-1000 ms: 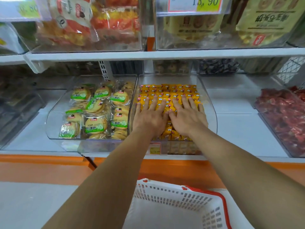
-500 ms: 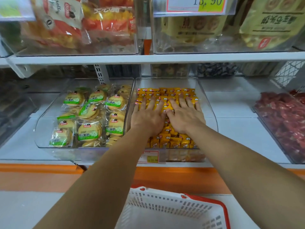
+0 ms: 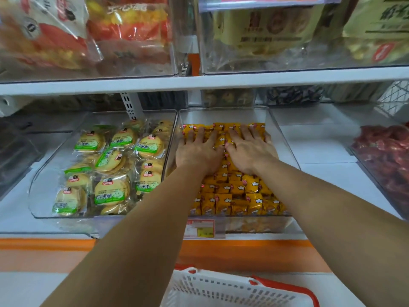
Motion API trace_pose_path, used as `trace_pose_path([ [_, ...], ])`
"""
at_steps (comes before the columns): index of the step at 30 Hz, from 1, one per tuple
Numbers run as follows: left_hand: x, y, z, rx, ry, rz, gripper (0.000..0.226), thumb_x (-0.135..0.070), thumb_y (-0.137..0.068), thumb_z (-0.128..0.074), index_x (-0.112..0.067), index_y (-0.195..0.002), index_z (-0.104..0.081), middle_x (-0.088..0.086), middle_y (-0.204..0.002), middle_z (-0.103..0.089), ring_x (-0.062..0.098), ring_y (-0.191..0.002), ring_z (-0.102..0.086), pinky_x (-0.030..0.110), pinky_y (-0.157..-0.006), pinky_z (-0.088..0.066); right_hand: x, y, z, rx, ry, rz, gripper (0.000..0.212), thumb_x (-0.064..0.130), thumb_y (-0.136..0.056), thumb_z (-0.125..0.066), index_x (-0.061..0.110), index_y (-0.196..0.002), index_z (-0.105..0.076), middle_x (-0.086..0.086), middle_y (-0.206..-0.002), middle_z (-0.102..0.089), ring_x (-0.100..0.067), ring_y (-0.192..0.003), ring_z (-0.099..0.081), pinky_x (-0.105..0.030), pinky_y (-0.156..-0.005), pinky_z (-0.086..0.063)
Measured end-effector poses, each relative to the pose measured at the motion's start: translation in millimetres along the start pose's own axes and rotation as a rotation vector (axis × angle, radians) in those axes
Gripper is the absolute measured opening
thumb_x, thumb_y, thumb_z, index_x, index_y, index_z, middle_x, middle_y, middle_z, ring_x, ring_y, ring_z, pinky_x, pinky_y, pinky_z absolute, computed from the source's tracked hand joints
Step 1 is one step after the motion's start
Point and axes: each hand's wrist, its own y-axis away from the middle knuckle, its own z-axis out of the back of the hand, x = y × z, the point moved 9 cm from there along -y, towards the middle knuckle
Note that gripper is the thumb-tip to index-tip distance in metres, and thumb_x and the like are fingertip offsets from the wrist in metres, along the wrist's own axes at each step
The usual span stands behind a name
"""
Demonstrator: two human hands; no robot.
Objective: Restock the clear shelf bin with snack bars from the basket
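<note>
Basket (image 3: 232,289): white plastic with a red rim, nearest the camera, below and in front of the clear bin (image 3: 285,151); only its far wall and rim show.
Shelf edge (image 3: 243,251): an orange band running under the clear bin's front.
Price tag (image 3: 203,228): fixed to the clear bin's front face, left of centre (the print is too blurred to read).
Snack bars (image 3: 239,196): yellow-orange wrappers packed in tight rows inside the clear bin, from its front wall up to a line short of its back wall.
Left hand (image 3: 198,151): palm down on the snack bars in the clear bin's left half, toward the back; fingers straight and spread, pressing flat, gripping nothing.
Right hand (image 3: 249,149): the same pose in the clear bin's right half, flat and spread, holding nothing; the two hands lie side by side, nearly touching at the bin's middle.
Biscuit packs (image 3: 110,169): round yellow biscuits with green labels, in a second clear tray just beside the clear bin's left wall.
Red packets (image 3: 385,156): a heap in another bin well to the right of the clear bin.
Upper shelf (image 3: 199,82): a white board above the clear bin, carrying bins of large bags.
</note>
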Motion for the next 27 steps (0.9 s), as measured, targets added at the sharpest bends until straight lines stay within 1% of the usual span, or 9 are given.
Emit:
trace_pose_path([
  [4, -3, 4, 3, 0.021, -0.023, 0.001, 0.063, -0.06, -0.105, -0.015, -0.037, -0.162, -0.001, 0.004, -0.173, 0.005, 0.032, -0.159, 0.003, 0.057, -0.127, 0.0, 0, 1, 5, 0.01, 0.008, -0.004, 0.061, 0.055, -0.1, -0.016, 0.036, -0.158, -0.011, 0.001, -0.168, -0.003, -0.022, -0.154, 0.0, -0.054, -0.122, 0.001],
  [7, -6, 2, 11, -0.016, -0.029, 0.001, 0.063, -0.06, -0.104, -0.018, -0.035, -0.162, -0.01, 0.006, -0.173, -0.004, 0.034, -0.158, -0.004, 0.058, -0.126, -0.003, 2, -1, 11, 0.003, -0.001, 0.02, 0.063, 0.055, -0.099, -0.022, 0.034, -0.158, -0.012, -0.003, -0.166, -0.011, -0.026, -0.153, -0.006, -0.054, -0.122, -0.004],
  [11, -5, -6, 14, -0.055, -0.012, -0.034, 0.065, -0.06, -0.103, -0.019, -0.037, -0.162, -0.007, 0.004, -0.172, -0.004, 0.033, -0.158, -0.002, 0.055, -0.125, 0.001, -2, -9, 12, -0.002, -0.038, -0.017, 0.065, 0.058, -0.097, -0.025, 0.039, -0.157, -0.01, -0.005, -0.165, -0.012, -0.034, -0.152, -0.004, -0.052, -0.122, -0.006],
  [16, -1, -15, 7, -0.068, 0.002, -0.044, 0.064, -0.06, -0.1, -0.021, -0.039, -0.16, -0.016, 0.005, -0.169, -0.018, 0.031, -0.155, -0.018, 0.055, -0.125, -0.007, -3, -16, 4, 0.029, -0.039, -0.039, 0.064, 0.06, -0.095, -0.022, 0.04, -0.155, -0.019, -0.008, -0.16, -0.023, -0.036, -0.147, -0.019, -0.05, -0.12, -0.015],
  [19, -1, -16, 9, -0.056, 0.033, -0.039, 0.063, -0.061, -0.099, -0.021, -0.041, -0.159, -0.019, 0.004, -0.169, -0.018, 0.031, -0.154, -0.019, 0.055, -0.125, -0.007, -2, -16, 3, 0.053, -0.04, -0.044, 0.064, 0.061, -0.094, -0.021, 0.043, -0.155, -0.016, -0.007, -0.162, -0.02, -0.035, -0.148, -0.016, -0.049, -0.12, -0.014],
  [22, -1, -10, 12, 0.026, 0.049, -0.034, 0.065, -0.063, -0.102, -0.02, -0.038, -0.162, -0.013, 0.004, -0.172, -0.009, 0.031, -0.157, -0.009, 0.054, -0.125, -0.003, -4, -11, 5, 0.103, -0.077, -0.043, 0.062, 0.061, -0.097, -0.022, 0.044, -0.156, -0.013, -0.005, -0.166, -0.013, -0.033, -0.151, -0.009, -0.048, -0.122, -0.009],
  [23, -2, -6, 16, 0.063, 0.058, -0.03, 0.066, -0.063, -0.103, -0.021, -0.037, -0.163, -0.009, 0.004, -0.173, -0.004, 0.031, -0.158, -0.005, 0.054, -0.125, -0.001, -5, -8, 10, 0.128, -0.117, -0.045, 0.062, 0.06, -0.098, -0.023, 0.042, -0.157, -0.015, -0.004, -0.166, -0.011, -0.033, -0.152, -0.009, -0.047, -0.123, -0.009],
  [25, -5, 10, 33, 0.066, 0.142, -0.021, 0.068, -0.061, -0.104, -0.025, -0.033, -0.163, -0.005, 0.007, -0.173, -0.002, 0.03, -0.158, -0.004, 0.053, -0.126, -0.004, -2, 3, 29, 0.123, -0.225, -0.033, 0.06, 0.059, -0.1, -0.028, 0.037, -0.155, -0.027, -0.007, -0.166, -0.014, -0.033, -0.15, -0.017, -0.045, -0.122, -0.017],
  [27, -9, 43, 56, -0.057, 0.313, -0.043, 0.065, -0.054, -0.106, -0.032, -0.03, -0.163, -0.015, 0.008, -0.171, -0.016, 0.029, -0.157, -0.016, 0.051, -0.126, -0.015, 5, 28, 59, 0.004, -0.254, 0.039, 0.059, 0.059, -0.098, -0.035, 0.032, -0.15, -0.04, -0.009, -0.161, -0.027, -0.033, -0.146, -0.03, -0.045, -0.118, -0.027],
])
